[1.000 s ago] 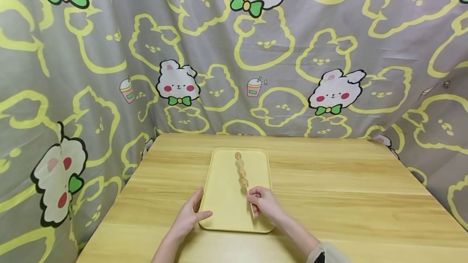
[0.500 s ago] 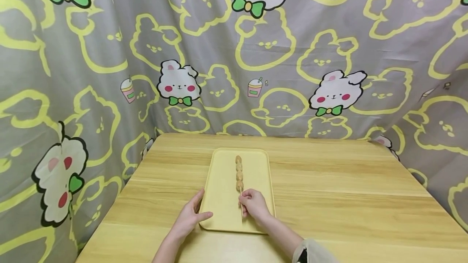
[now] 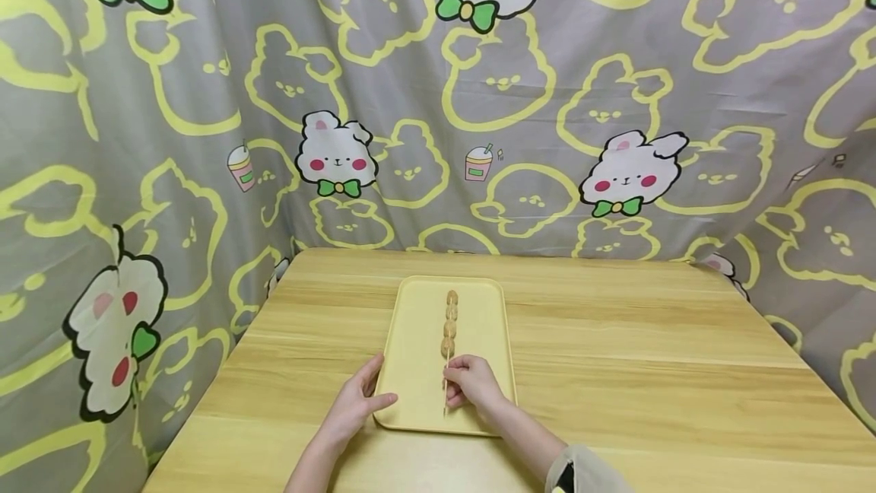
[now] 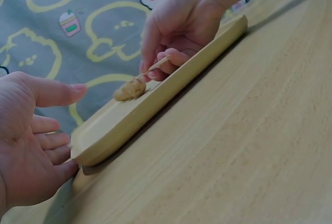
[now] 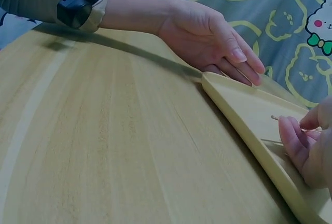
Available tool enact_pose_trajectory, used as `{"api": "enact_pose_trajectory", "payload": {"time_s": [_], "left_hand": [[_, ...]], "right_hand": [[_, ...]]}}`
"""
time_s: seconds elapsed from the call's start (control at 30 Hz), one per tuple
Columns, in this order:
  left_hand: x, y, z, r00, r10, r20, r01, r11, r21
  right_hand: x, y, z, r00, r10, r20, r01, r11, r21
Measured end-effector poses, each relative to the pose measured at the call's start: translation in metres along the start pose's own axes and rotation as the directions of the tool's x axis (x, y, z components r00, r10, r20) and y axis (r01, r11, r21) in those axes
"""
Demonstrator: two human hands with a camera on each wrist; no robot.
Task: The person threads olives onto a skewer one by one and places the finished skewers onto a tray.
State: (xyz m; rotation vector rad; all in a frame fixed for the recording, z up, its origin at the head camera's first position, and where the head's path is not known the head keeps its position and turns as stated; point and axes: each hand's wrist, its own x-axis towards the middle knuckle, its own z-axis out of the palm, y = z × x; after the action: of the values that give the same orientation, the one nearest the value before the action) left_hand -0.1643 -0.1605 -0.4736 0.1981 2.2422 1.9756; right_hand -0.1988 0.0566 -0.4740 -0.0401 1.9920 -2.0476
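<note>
A skewer (image 3: 449, 328) of several brown balls points away from me over the pale yellow tray (image 3: 411, 371). My right hand (image 3: 474, 382) pinches its bare stick below the balls, between thumb and fingers. In the left wrist view the balls (image 4: 129, 90) sit close over the tray's surface. The stick's end (image 5: 275, 117) pokes out past the right fingers in the right wrist view. At the tray's left edge, my left hand (image 3: 354, 406) has its fingers extended along the outside and its thumb over the rim. Nothing is gripped by that hand.
The tray lies on a wooden table (image 3: 616, 371), near the front. A grey curtain (image 3: 411, 90) with yellow outlines and white bear prints hangs behind the table and at both sides. A black device (image 5: 80, 3) is strapped at the right sleeve.
My right hand has shifted left over the tray with the skewer. The skewer's slant has swung from leaning left to nearly straight, now leaning slightly right. My left hand stays put.
</note>
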Motion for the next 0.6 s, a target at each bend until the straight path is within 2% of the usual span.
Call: {"api": "enact_pose_trajectory", "payload": {"time_s": [0.37, 0.6], "left_hand": [[-0.0012, 0.0026, -0.0001, 1.000, 0.011, -0.021, -0.011, 1.000, -0.014], [-0.0011, 0.0008, -0.0021, 1.000, -0.003, -0.012, 0.003, 1.000, -0.030]], "right_hand": [[-0.0001, -0.0006, -0.0026, 1.000, 0.012, 0.021, -0.012, 1.000, 0.011], [-0.0009, 0.0002, -0.0067, 1.000, 0.009, 0.022, -0.009, 1.000, -0.002]]}}
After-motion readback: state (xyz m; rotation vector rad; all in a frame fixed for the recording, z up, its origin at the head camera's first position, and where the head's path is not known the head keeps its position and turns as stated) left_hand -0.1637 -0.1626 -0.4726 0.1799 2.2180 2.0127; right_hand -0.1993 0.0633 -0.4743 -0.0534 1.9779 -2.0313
